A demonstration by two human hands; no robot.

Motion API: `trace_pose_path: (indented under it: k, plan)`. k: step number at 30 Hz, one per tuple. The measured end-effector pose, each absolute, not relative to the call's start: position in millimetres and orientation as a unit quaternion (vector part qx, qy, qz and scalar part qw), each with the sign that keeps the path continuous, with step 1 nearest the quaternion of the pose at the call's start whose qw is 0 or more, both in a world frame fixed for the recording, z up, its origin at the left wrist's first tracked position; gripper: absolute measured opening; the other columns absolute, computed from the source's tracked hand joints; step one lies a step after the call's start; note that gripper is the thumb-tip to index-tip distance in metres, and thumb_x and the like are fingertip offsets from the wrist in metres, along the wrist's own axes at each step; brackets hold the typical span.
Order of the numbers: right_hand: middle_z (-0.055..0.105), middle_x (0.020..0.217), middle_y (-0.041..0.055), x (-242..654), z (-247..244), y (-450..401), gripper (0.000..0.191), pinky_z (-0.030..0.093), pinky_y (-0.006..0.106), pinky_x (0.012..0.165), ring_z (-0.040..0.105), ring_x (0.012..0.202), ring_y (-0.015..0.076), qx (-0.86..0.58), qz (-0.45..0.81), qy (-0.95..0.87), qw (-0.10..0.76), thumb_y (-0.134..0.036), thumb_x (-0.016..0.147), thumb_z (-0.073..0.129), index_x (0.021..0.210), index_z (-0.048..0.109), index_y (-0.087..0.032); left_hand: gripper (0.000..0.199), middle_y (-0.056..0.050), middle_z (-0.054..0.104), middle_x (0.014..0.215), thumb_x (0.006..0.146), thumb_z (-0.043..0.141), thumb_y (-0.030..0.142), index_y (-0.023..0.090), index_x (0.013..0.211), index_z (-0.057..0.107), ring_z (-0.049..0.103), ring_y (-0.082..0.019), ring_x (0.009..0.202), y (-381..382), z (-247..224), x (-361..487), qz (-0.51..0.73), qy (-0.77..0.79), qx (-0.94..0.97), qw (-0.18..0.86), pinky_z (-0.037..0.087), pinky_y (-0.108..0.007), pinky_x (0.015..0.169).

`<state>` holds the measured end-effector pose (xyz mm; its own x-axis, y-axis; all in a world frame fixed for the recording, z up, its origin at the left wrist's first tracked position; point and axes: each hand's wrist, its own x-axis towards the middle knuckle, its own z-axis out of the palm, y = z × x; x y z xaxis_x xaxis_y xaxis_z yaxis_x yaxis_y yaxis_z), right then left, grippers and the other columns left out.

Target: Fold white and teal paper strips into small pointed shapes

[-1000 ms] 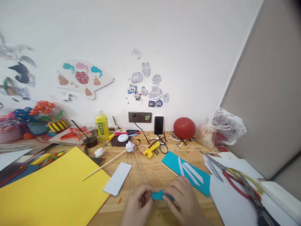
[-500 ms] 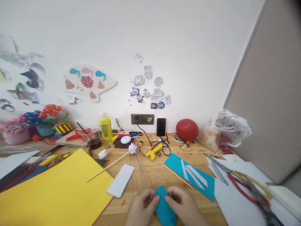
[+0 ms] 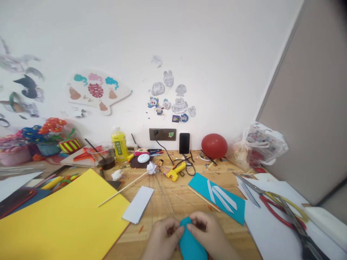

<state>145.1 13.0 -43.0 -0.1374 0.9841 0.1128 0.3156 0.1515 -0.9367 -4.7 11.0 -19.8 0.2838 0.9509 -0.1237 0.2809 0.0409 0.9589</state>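
A folded piece of teal paper [image 3: 191,243] is held between both hands at the bottom of the head view. My left hand [image 3: 164,234] pinches its left edge near the top, thumb on the face towards me. On the other side my right hand [image 3: 207,233] grips the upper right edge in the same way. The paper's lower end runs out of the picture. Beyond the hands lie a white paper rectangle [image 3: 138,204] and a larger teal sheet [image 3: 238,216] with several white paper strips [image 3: 223,198] on it.
Yellow paper [image 3: 67,216] covers the left side. A thin stick [image 3: 123,189] with a white paper flower [image 3: 151,167] crosses its corner. A yellow glue gun [image 3: 176,171], a red balloon [image 3: 214,146] and a drink bottle [image 3: 119,144] stand further back. Scissors [image 3: 291,218] lie on white paper at right.
The teal paper's pointed top now looks blunter, and its lower part has shifted slightly right. Both hands keep their pinch. The whole view has shifted a little.
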Motion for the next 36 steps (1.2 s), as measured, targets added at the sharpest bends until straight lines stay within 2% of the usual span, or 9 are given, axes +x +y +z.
trace_pose_path:
  k: [5, 9, 15, 19, 23, 26, 29, 33, 36]
  plan:
    - [0.05, 0.056, -0.0034, 143, -42, 12, 0.006, 0.038, 0.021, 0.052, 0.048, 0.056, 0.0119, -0.475, 0.472, -0.623, 0.405, -0.019, 0.062, 0.057, 0.061, 0.052, -0.016, 0.038, 0.006, 0.041, 0.046, 0.059, 0.054, 0.055, 0.019, 0.051, 0.043, 0.044, -0.011, 0.045, 10, -20, -5, 0.325, 0.489, 0.59, 0.554, 0.033, -0.022, 0.047]
    - [0.044, 0.054, -0.0054, 142, -35, 11, 0.009, 0.035, 0.02, 0.05, 0.043, 0.053, 0.0103, -0.483, 0.472, -0.621, 0.398, -0.017, 0.058, 0.057, 0.058, 0.047, -0.016, 0.039, 0.005, 0.042, 0.048, 0.065, 0.048, 0.056, 0.019, 0.055, 0.043, 0.045, -0.012, 0.047, 11, -22, -6, 0.316, 0.476, 0.596, 0.564, 0.034, -0.023, 0.048]
    - [0.037, 0.052, -0.007, 139, -30, 8, 0.012, 0.03, 0.019, 0.047, 0.037, 0.052, 0.0094, -0.518, 0.434, -0.632, 0.38, -0.009, 0.055, 0.052, 0.055, 0.044, -0.018, 0.033, 0.0, 0.047, 0.055, 0.077, 0.039, 0.041, 0.018, 0.055, 0.047, 0.047, -0.016, 0.059, 9, -19, -8, 0.305, 0.504, 0.702, 0.401, 0.034, -0.024, 0.056]
    - [0.033, 0.05, -0.0076, 136, -27, 6, 0.016, 0.028, 0.019, 0.045, 0.034, 0.05, 0.0088, -0.535, 0.414, -0.63, 0.381, -0.009, 0.054, 0.051, 0.05, 0.039, -0.018, 0.037, 0.0, 0.048, 0.052, 0.08, 0.036, 0.041, 0.02, 0.051, 0.043, 0.048, -0.015, 0.058, 9, -21, -9, 0.288, 0.489, 0.721, 0.398, 0.034, -0.023, 0.056]
    - [0.038, 0.05, -0.007, 136, -27, 6, 0.011, 0.031, 0.019, 0.047, 0.038, 0.051, 0.0092, -0.516, 0.445, -0.619, 0.391, -0.011, 0.058, 0.049, 0.053, 0.043, -0.018, 0.038, 0.002, 0.046, 0.049, 0.079, 0.035, 0.045, 0.02, 0.052, 0.042, 0.048, -0.014, 0.052, 10, -26, -8, 0.284, 0.49, 0.693, 0.446, 0.034, -0.022, 0.05]
    - [0.043, 0.052, -0.0058, 138, -32, 8, 0.003, 0.034, 0.02, 0.049, 0.044, 0.052, 0.0105, -0.504, 0.463, -0.603, 0.41, -0.014, 0.063, 0.049, 0.062, 0.05, -0.017, 0.036, 0.004, 0.044, 0.044, 0.077, 0.038, 0.048, 0.019, 0.056, 0.044, 0.045, -0.012, 0.045, 9, -27, -7, 0.286, 0.493, 0.655, 0.496, 0.033, -0.021, 0.046]
    - [0.049, 0.055, -0.0046, 141, -38, 10, 0.01, 0.037, 0.021, 0.05, 0.048, 0.052, 0.0117, -0.502, 0.457, -0.597, 0.427, -0.017, 0.066, 0.051, 0.076, 0.054, -0.017, 0.037, 0.006, 0.043, 0.039, 0.075, 0.04, 0.051, 0.019, 0.056, 0.043, 0.041, -0.009, 0.038, 9, -29, -5, 0.295, 0.491, 0.622, 0.534, 0.031, -0.02, 0.042]
    - [0.056, 0.061, -0.0017, 143, -37, 8, 0.007, 0.04, 0.022, 0.055, 0.054, 0.059, 0.0136, -0.49, 0.417, -0.639, 0.423, -0.015, 0.068, 0.051, 0.073, 0.056, -0.017, 0.04, 0.007, 0.044, 0.037, 0.07, 0.042, 0.057, 0.019, 0.057, 0.042, 0.04, -0.008, 0.033, 11, -35, -4, 0.315, 0.477, 0.581, 0.58, 0.028, -0.019, 0.037]
    - [0.06, 0.068, -0.0001, 144, -34, 6, 0.013, 0.042, 0.023, 0.06, 0.056, 0.066, 0.0149, -0.476, 0.386, -0.673, 0.413, -0.011, 0.068, 0.048, 0.073, 0.057, -0.018, 0.043, 0.007, 0.045, 0.036, 0.067, 0.042, 0.061, 0.019, 0.057, 0.04, 0.041, -0.009, 0.031, 12, -37, -3, 0.325, 0.475, 0.551, 0.605, 0.03, -0.02, 0.036]
